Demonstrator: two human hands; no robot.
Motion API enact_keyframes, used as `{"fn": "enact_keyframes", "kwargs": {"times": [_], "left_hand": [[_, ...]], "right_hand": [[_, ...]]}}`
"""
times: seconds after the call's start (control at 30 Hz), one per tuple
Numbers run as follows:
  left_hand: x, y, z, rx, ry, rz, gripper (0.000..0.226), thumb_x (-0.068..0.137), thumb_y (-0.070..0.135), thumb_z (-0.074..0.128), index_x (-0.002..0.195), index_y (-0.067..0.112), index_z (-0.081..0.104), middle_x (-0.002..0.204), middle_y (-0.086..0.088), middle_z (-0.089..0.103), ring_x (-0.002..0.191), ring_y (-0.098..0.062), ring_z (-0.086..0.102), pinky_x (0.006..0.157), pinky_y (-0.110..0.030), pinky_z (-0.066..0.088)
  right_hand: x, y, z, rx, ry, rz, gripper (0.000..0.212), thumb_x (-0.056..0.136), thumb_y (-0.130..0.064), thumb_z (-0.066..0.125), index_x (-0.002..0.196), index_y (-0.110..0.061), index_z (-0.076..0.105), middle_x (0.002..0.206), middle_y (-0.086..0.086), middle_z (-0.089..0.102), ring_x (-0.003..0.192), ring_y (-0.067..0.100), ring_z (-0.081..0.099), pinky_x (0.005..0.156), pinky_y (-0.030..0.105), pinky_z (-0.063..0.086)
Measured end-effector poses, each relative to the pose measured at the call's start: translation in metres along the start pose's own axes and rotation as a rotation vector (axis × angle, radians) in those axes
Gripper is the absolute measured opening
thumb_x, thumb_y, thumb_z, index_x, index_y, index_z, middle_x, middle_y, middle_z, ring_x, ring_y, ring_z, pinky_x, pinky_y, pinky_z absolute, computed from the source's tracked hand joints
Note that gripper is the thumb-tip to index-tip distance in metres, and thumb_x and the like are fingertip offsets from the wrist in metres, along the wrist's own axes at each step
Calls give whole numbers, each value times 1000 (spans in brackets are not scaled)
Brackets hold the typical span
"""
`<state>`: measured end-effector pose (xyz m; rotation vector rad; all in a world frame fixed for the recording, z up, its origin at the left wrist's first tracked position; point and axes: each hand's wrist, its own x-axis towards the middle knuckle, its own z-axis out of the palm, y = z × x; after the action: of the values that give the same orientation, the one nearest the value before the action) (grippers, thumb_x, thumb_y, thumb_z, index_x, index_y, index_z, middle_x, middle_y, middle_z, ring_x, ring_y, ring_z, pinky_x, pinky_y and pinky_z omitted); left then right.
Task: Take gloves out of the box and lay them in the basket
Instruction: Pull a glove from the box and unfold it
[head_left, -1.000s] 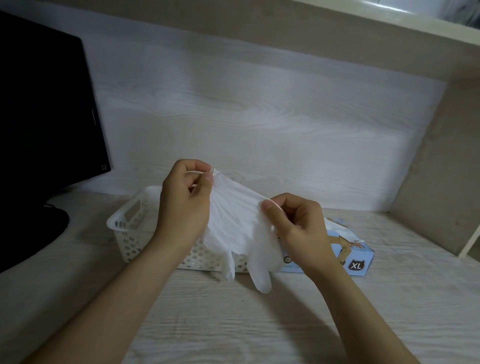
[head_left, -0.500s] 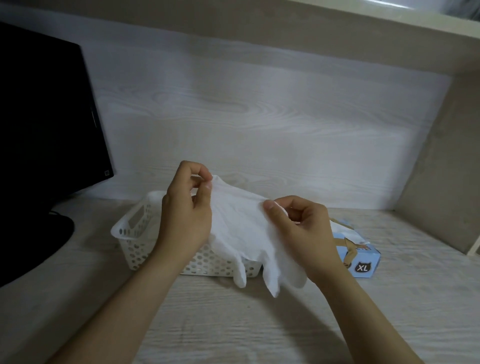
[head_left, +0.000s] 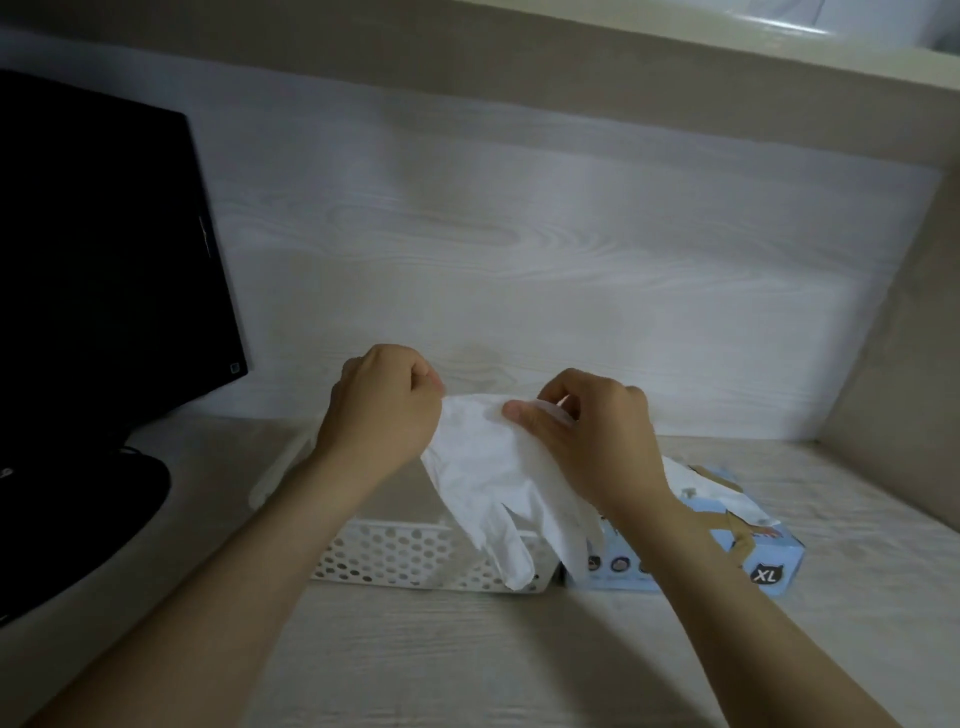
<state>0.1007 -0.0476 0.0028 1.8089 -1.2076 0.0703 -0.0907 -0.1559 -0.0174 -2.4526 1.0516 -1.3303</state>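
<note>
A white disposable glove (head_left: 483, 478) hangs spread between both hands, cuff up and fingers down, over the white perforated basket (head_left: 405, 558). My left hand (head_left: 382, 410) pinches the cuff's left end and my right hand (head_left: 587, 431) pinches its right end. The glove's fingertips dangle in front of the basket's near wall. The light blue glove box (head_left: 748, 551), marked XL, lies right beside the basket, with another white glove (head_left: 701, 480) sticking out of its top. My arms hide much of the basket's inside.
A black monitor (head_left: 98, 270) on a round black stand (head_left: 78, 525) fills the left side. The pale wood desk (head_left: 467, 654) is closed in by a back panel, a beige side wall (head_left: 904, 332) on the right and a shelf above.
Both hands have moved the glove further back over the basket. The hands have turned so their backs face me, and the glove hangs lower against the basket.
</note>
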Motion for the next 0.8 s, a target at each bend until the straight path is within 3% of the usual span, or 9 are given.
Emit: {"fn": "enact_keyframes", "kwargs": {"times": [0.07,0.13,0.27,0.37,0.5,0.7,0.8], "left_hand": [[7,0,-2,80,-61,-25,18,75,19,44,58,11,44,61,5,45,60,-21,45,58,-32,40],[11,-2,-4,152,-142,-29,24,75,24,49,58,16,35,55,-1,38,53,-24,43,53,-30,37],[20,-9,-8,239,-365,-69,24,82,17,57,63,3,61,56,-9,66,55,-31,69,53,-34,58],[26,-19,-13,262,-581,-144,21,90,6,54,89,-1,74,78,-20,75,63,-29,77,57,-40,65],[29,-35,-15,435,-766,-201,23,100,1,56,121,-2,65,111,-26,68,86,-38,78,73,-46,66],[28,-50,-7,486,-751,-232,28,103,0,54,130,9,55,135,-14,43,81,-33,75,75,-47,66],[28,-52,-3,671,-763,-189,34,100,-4,57,132,9,55,149,-13,28,99,-35,66,75,-44,64]], "right_hand": [[12,-1,9,13,-103,10,40,81,-70,75,77,-32,66,64,-11,65,72,11,62,65,37,55],[21,-2,21,7,-201,-4,40,79,-69,78,75,-31,67,68,-10,67,77,15,64,66,42,59],[30,-7,36,-23,-387,-55,41,78,-64,83,77,-25,70,66,-8,65,68,11,61,59,38,54],[35,-12,46,-67,-546,-75,41,79,-62,84,83,-23,71,70,-8,62,66,9,58,62,34,51],[40,-8,61,-101,-683,-49,35,81,-54,86,91,-23,73,79,-5,67,73,12,64,67,35,56],[43,-4,61,-115,-652,-69,28,82,-40,90,102,-26,75,89,-6,69,80,12,67,72,30,58],[43,-6,60,-110,-588,-96,31,84,-33,90,108,-27,71,96,-4,69,86,14,67,76,31,57]]}}
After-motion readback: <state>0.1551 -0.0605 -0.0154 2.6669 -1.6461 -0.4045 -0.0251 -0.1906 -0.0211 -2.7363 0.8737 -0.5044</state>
